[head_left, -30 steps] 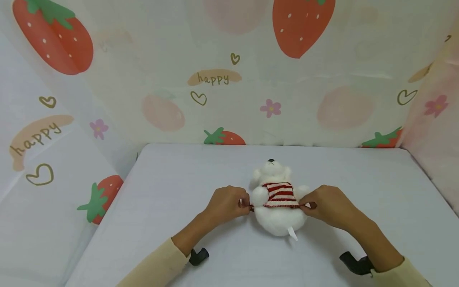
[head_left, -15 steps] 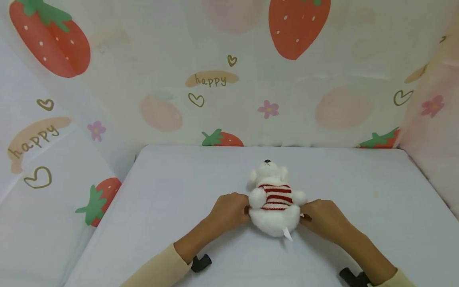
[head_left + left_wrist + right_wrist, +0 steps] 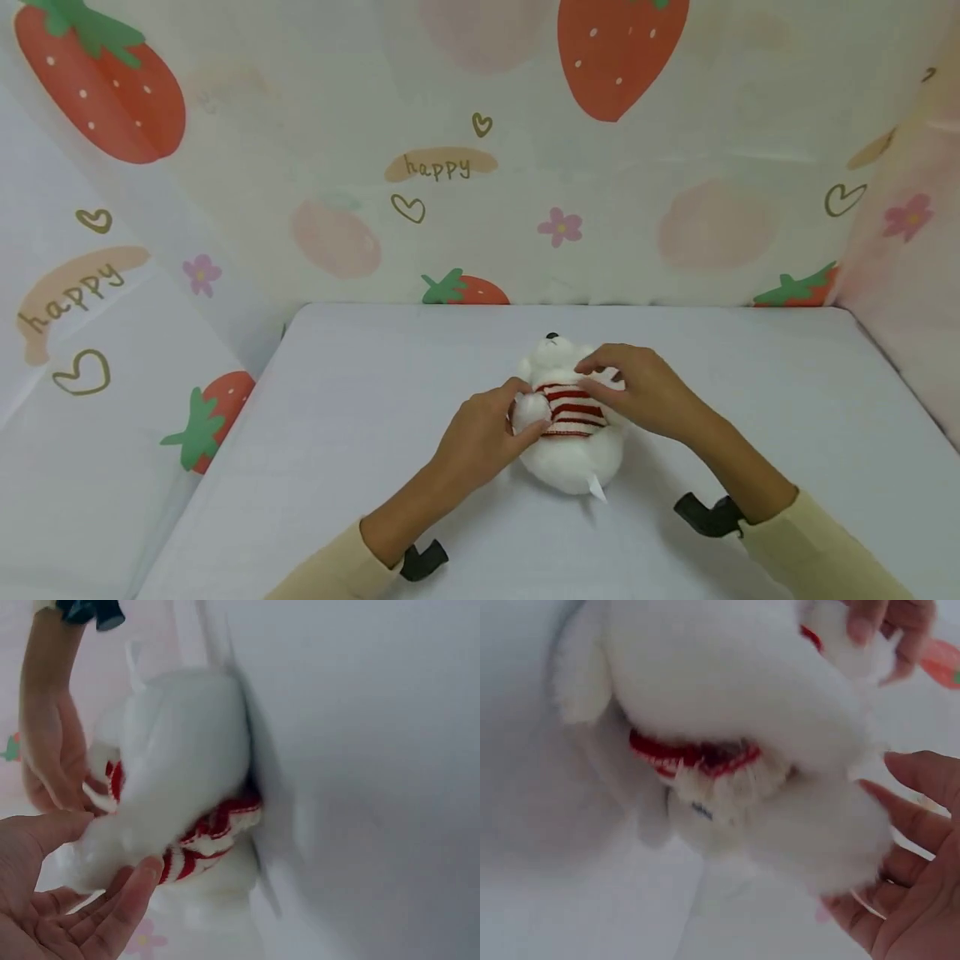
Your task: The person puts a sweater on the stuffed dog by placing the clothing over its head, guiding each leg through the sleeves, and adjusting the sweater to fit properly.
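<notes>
A white plush toy with a black nose and a red-and-white striped knitted shirt lies on its back on the table. My left hand holds the toy's arm on the left side, thumb on one side and fingers on the other; the left wrist view shows this paw between them. Over the upper chest and the other arm is my right hand, thumb and forefinger apart. In the right wrist view its fingers are spread around that white arm, lightly touching at most.
The toy lies on a white-covered table. Behind it stands a backdrop printed with strawberries, hearts and "happy". Black wrist devices sit below both cuffs. A white tag sticks out at the toy's lower end.
Both hands have let go of the shirt's lower hem. My left hand has moved up to the toy's arm; my right hand has risen to the upper chest with its fingers opened.
</notes>
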A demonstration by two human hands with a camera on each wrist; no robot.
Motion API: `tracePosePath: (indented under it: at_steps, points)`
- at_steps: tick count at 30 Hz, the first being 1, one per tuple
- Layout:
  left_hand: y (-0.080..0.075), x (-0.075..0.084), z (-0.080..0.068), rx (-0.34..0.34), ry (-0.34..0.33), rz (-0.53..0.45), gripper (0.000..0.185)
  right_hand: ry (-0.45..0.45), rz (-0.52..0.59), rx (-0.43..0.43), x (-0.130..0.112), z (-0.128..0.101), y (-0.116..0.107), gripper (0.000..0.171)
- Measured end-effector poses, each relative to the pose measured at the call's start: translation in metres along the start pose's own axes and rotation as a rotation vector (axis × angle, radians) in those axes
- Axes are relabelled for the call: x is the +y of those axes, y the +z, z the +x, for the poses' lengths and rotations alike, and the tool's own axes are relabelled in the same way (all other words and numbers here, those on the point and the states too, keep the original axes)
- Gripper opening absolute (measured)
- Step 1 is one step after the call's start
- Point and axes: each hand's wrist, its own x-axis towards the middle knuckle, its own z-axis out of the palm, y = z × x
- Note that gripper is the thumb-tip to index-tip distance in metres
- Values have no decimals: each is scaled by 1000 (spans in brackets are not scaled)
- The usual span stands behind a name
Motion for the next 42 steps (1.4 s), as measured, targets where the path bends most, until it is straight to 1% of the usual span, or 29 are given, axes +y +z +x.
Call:
tracePosePath:
  at_steps: [2,5,7,9,12,14,16,18,20,21,23,25,27,28,30,32,34,36,39,42]
  points:
    - [2,-1,0,31,32,15,35,-1,-23,-80,-4,15,7,24]
    - [3,-3,0,56,59,26,29,15,-52,-147,-6,31,17,22]
    - [3,-3,-1,48,67,23,27,18,-57,-174,-5,39,21,16]
    - [3,-3,-1,25,75,23,26,14,-59,-186,-5,43,24,14]
    - [0,-4,-3,-12,102,18,23,29,-85,-166,-5,47,25,13]
    - [-2,-4,-4,-33,131,12,22,66,-126,-114,-3,47,25,11]
    - [-3,-5,-7,-39,157,4,22,111,-151,-60,1,47,26,11]
    - [-4,-6,-9,-38,169,4,22,131,-145,-22,5,46,27,12]
    - [-5,-7,-11,-29,169,7,22,115,-96,-20,10,44,27,11]
    - [-4,-8,-11,-21,164,12,21,101,-58,-36,12,42,27,10]
    - [-4,-9,-11,-13,147,17,22,73,40,-95,19,39,24,12]
    - [-4,-13,-9,-14,124,0,23,73,166,-179,28,34,18,19]
    - [-4,-19,-5,-26,82,-84,21,112,321,-264,39,30,11,25]
    - [-4,-23,-1,-30,57,-145,21,133,398,-298,45,27,8,26]
    - [-2,-34,8,-39,-3,-288,21,179,527,-348,57,23,4,27]
    - [2,-48,19,-65,-55,-437,19,207,617,-381,68,19,4,27]
    - [6,-60,28,-121,-92,-523,18,204,648,-396,75,17,7,26]
    - [10,-68,36,-188,-104,-543,22,194,655,-397,78,16,11,25]
    - [14,-69,44,-262,-88,-526,24,181,659,-383,76,17,19,21]
    - [16,-67,49,-280,-49,-472,16,164,646,-383,74,19,23,18]
